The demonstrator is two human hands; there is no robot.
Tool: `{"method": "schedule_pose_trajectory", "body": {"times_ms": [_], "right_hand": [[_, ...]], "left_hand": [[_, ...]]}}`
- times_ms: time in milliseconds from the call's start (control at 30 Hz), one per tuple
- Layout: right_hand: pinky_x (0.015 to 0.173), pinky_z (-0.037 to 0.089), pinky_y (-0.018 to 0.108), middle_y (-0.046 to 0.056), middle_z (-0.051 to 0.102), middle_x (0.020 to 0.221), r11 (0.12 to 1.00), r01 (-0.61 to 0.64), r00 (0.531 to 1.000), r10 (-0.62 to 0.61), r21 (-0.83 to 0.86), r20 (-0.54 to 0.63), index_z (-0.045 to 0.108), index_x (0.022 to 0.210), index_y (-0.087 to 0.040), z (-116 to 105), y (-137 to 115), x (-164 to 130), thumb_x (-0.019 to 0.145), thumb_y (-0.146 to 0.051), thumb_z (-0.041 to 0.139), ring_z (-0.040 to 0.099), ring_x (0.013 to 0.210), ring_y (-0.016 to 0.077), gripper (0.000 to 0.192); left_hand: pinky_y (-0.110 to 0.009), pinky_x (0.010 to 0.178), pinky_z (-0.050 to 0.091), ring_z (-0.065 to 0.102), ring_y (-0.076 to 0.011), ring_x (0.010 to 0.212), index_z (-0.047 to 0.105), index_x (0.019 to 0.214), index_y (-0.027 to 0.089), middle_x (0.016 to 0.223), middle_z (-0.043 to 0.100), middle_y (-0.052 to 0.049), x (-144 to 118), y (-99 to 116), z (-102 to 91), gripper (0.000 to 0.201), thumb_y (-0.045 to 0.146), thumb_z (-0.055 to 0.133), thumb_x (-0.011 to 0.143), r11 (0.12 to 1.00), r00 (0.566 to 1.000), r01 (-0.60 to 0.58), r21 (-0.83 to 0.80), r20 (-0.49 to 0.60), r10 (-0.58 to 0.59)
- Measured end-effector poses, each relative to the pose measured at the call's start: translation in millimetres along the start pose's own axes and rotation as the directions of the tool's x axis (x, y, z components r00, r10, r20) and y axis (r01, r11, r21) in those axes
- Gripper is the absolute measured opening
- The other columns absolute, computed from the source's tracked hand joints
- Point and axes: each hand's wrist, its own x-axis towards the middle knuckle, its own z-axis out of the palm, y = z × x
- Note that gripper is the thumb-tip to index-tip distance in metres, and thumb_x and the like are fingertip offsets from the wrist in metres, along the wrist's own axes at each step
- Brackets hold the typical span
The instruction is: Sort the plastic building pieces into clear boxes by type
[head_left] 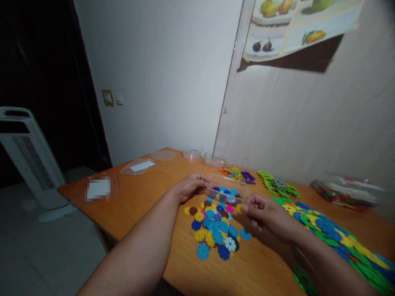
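Note:
A clear plastic container [243, 188] stands on the table behind a loose pile of flower-shaped plastic discs [217, 226]. Inside it lie several blue, dark and yellow discs [226, 192]. My left hand [191, 187] is closed on the container's left end, thumb and fingers at the rim. Close to the container's front right corner, my right hand [262, 213] pinches a yellow flower-shaped disc [240, 209]. The pile mixes light blue, dark blue, yellow, brown, pink and white pieces. A single light blue disc [245, 234] lies apart at its right.
Larger green, yellow and blue pieces [333, 234] cover the table's right side. Behind are green pieces [277, 185], small mixed pieces [236, 174], a filled plastic bag [345, 193] and clear tubs [193, 153]. Clear lids [163, 155] lie at left, beyond which stands a tower fan [33, 164].

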Motion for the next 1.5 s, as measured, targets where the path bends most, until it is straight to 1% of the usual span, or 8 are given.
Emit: {"method": "schedule_pose_trajectory", "body": {"times_ms": [133, 367, 533, 700, 833, 1067, 1267, 1500], "right_hand": [[0.053, 0.042, 0.023, 0.001, 0.061, 0.069, 0.992, 0.067, 0.982, -0.046, 0.107, -0.183, 0.052, 0.084, -0.02, -9, -8, 5, 0.069, -0.051, 0.072, 0.054, 0.056, 0.0116, 0.04], [0.043, 0.026, 0.02, -0.006, 0.051, 0.061, 0.924, -0.093, 0.956, 0.187, -0.371, 0.227, 0.054, 0.08, -0.02, -10, 15, -3, 0.071, -0.032, 0.07, 0.041, 0.049, 0.0076, 0.023], [0.048, 0.029, 0.019, -0.004, 0.056, 0.068, 0.812, -0.021, 0.964, 0.172, -0.583, 0.204, 0.056, 0.08, -0.019, -11, 18, -4, 0.066, -0.018, 0.068, 0.046, 0.058, 0.0088, 0.019], [0.046, 0.027, 0.018, -0.007, 0.052, 0.061, 0.897, -0.107, 0.959, 0.207, -0.429, 0.193, 0.052, 0.077, -0.02, -7, 21, -5, 0.064, -0.02, 0.07, 0.042, 0.051, 0.0068, 0.022], [0.042, 0.027, 0.019, -0.009, 0.046, 0.053, 0.988, -0.118, 0.973, 0.136, -0.101, 0.189, 0.045, 0.075, -0.022, 0, 14, -3, 0.07, -0.028, 0.069, 0.039, 0.043, 0.0063, 0.026], [0.066, 0.048, 0.027, 0.001, 0.065, 0.08, 0.969, 0.154, 0.971, -0.113, 0.191, -0.21, 0.054, 0.09, -0.022, -5, -14, 5, 0.065, -0.039, 0.078, 0.061, 0.071, 0.0144, 0.039], [0.047, 0.03, 0.021, -0.006, 0.048, 0.06, 0.996, -0.028, 0.999, 0.026, 0.079, 0.034, 0.051, 0.08, -0.02, 18, 7, -5, 0.075, -0.038, 0.068, 0.04, 0.05, 0.0077, 0.026], [0.051, 0.029, 0.021, -0.006, 0.044, 0.067, 0.937, 0.148, 0.98, -0.096, -0.315, 0.174, 0.051, 0.08, -0.02, 35, 26, 3, 0.077, -0.033, 0.069, 0.039, 0.06, 0.0093, 0.023]], "left_hand": [[-0.019, 0.05, 0.032, 0.05, -0.0065, 0.053, 0.063, 0.087, 0.014, 0.067, 0.059, 0.001, 0, 0, -0.1, 0.026, 0.02, 0.071, 0.063, 1.0, 1.0, -0.003, 0.009, 0.001, 0.003], [-0.019, 0.053, 0.035, 0.052, -0.0071, 0.054, 0.063, 0.084, 0.014, 0.068, 0.06, 0.0, -2, 2, 2.6, 0.025, 0.018, 0.072, 0.061, 1.0, 1.0, 0.014, -0.015, -0.009, -0.014], [-0.02, 0.054, 0.036, 0.054, -0.0081, 0.057, 0.062, 0.085, 0.014, 0.071, 0.062, -0.001, -1, 2, 3.1, 0.027, 0.019, 0.073, 0.061, 1.0, 1.0, 0.015, -0.014, -0.001, -0.015], [-0.02, 0.053, 0.035, 0.052, -0.0069, 0.054, 0.062, 0.085, 0.014, 0.067, 0.059, 0.001, 1, 2, 2.8, 0.026, 0.019, 0.074, 0.062, 0.999, 1.0, 0.02, -0.032, 0.009, -0.02], [-0.02, 0.055, 0.037, 0.057, -0.0086, 0.059, 0.062, 0.087, 0.015, 0.072, 0.062, 0.0, 1, 0, 0.8, 0.027, 0.019, 0.073, 0.063, 1.0, 1.0, 0.005, -0.026, 0.015, -0.004], [-0.02, 0.056, 0.04, 0.059, -0.0101, 0.06, 0.062, 0.089, 0.015, 0.074, 0.064, -0.002, 5, -4, -4.1, 0.028, 0.021, 0.074, 0.064, 1.0, 1.0, 0.002, -0.002, 0.021, -0.002], [-0.02, 0.055, 0.04, 0.058, -0.0097, 0.059, 0.063, 0.089, 0.014, 0.072, 0.063, -0.002, 4, -3, -3.0, 0.029, 0.021, 0.074, 0.063, 1.0, 1.0, 0.004, -0.009, 0.015, -0.004], [-0.02, 0.055, 0.039, 0.058, -0.0093, 0.059, 0.064, 0.089, 0.014, 0.074, 0.064, -0.003, 5, -6, -3.7, 0.027, 0.022, 0.073, 0.065, 1.0, 1.0, -0.023, 0.009, 0.016, 0.023]]}}
